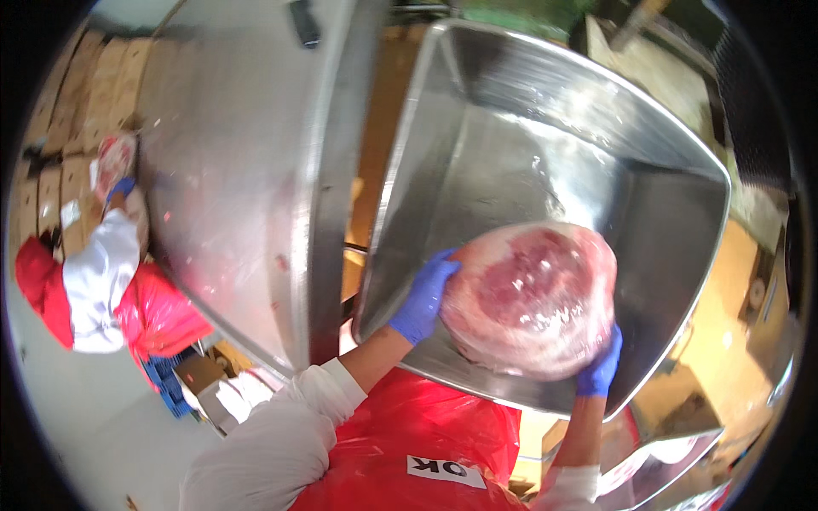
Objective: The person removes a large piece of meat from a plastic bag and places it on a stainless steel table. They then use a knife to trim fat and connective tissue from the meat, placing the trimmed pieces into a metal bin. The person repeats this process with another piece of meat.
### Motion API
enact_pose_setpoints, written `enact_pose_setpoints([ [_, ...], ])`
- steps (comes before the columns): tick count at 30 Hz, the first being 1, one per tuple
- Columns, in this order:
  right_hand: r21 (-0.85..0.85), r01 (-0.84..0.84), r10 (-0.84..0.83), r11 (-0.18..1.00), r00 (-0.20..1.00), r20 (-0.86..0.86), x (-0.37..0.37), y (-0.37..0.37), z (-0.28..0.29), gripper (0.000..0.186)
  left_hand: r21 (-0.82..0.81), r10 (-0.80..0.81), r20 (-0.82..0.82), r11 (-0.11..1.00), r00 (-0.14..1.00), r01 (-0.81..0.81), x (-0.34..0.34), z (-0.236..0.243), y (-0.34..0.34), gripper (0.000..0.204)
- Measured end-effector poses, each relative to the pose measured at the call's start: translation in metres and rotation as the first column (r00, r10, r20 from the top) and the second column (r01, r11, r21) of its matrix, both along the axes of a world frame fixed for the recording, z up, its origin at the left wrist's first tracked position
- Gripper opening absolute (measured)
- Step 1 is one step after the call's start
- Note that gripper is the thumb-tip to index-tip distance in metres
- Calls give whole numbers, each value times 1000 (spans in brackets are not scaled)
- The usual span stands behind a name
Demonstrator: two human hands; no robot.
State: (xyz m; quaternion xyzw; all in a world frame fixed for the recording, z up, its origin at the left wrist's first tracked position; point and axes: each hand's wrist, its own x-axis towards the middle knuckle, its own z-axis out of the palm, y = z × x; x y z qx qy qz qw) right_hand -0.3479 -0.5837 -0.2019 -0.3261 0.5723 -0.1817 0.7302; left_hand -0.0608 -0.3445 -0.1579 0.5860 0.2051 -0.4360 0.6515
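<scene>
Between my two hands is a large piece of raw meat [532,298], pink and red with a pale fatty rim and a glossy surface. My left hand [424,298], in a blue glove, grips its left side. On its lower right edge, my right hand [601,366] holds it, also blue-gloved, with the fingers partly hidden behind the meat. The meat is above the near part of a deep stainless steel tub [477,162]. Wet, shiny patches show on the tub's floor and far wall.
To the left runs a long steel table [239,170] with small meat scraps and a dark object [303,23] at its far end. Beyond it a co-worker [102,281] in a red apron handles another piece of meat [115,162]. At lower right stands another metal container [665,468].
</scene>
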Motion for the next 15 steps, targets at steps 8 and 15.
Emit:
enact_pose_setpoints([
  [8,-43,-1,2,999,999,44,36,1,171,45,-166,80,77,984,994,-66,-4,139,16,39],
  [15,-315,-324,362,892,930,68,133,18,278,36,-239,346,67,916,936,-322,6,240,109,42],
])
